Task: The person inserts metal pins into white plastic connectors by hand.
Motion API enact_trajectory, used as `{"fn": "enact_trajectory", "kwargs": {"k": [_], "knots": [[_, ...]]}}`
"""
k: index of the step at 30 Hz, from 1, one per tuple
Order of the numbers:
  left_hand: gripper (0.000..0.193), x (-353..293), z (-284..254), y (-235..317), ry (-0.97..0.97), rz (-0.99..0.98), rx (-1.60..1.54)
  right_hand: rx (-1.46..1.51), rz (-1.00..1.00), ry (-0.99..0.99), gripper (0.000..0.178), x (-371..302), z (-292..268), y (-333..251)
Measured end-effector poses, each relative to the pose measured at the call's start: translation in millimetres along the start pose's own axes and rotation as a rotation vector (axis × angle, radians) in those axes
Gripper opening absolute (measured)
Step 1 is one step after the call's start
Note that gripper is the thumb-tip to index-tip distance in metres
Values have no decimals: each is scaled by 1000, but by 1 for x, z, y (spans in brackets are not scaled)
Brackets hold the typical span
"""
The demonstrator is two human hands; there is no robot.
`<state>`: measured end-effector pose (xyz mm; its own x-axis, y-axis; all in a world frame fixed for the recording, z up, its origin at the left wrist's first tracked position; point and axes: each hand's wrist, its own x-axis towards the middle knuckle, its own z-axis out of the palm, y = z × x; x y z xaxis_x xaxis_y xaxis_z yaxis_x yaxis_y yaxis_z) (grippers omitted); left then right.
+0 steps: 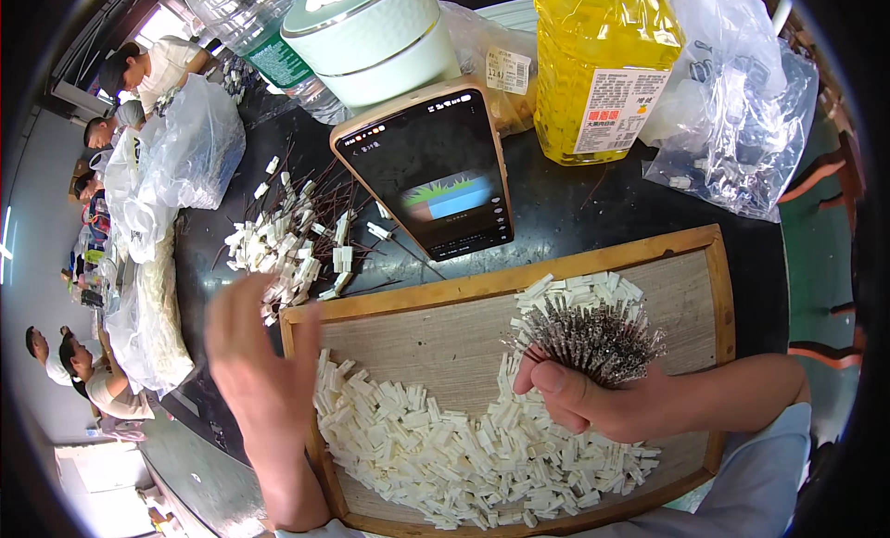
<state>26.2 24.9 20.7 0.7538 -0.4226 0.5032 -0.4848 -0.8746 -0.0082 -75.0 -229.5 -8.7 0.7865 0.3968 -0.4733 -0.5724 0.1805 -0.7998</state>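
Observation:
My right hand (593, 404) is closed round a thick bundle of thin dark wires with small metal tips (593, 339), which fan out upward. It is above a wooden-framed tray (417, 343) holding a heap of small white plastic connector housings (482, 445). At the tray's left edge, my left hand (260, 353) is raised and blurred by motion. Its thumb stands apart from the fingers, but whether they hold anything cannot be made out. Just beyond it lies a pile of white connectors on dark wires (301, 237), partly covered by the hand.
Behind the tray a phone (436, 177) leans against a pale green lidded container (371, 47). A yellow packet (603, 75) and clear plastic bags (732, 112) stand at the back right. On the left are a water bottle (269, 56), large bags (148, 260) and several people (158, 70).

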Motion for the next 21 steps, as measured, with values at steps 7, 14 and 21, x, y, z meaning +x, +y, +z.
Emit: {"fn": "enact_trajectory", "kwargs": {"k": [7,14,21], "knots": [[33,-20,-10,34,-776,236,-484,105,-64,-48,31,4,-1,8],[20,-27,23,38,-691,356,-487,-13,-127,4,27,2,1,-1],[23,-22,11,46,-625,269,-491,-55,-109,58,19,3,3,2]]}}
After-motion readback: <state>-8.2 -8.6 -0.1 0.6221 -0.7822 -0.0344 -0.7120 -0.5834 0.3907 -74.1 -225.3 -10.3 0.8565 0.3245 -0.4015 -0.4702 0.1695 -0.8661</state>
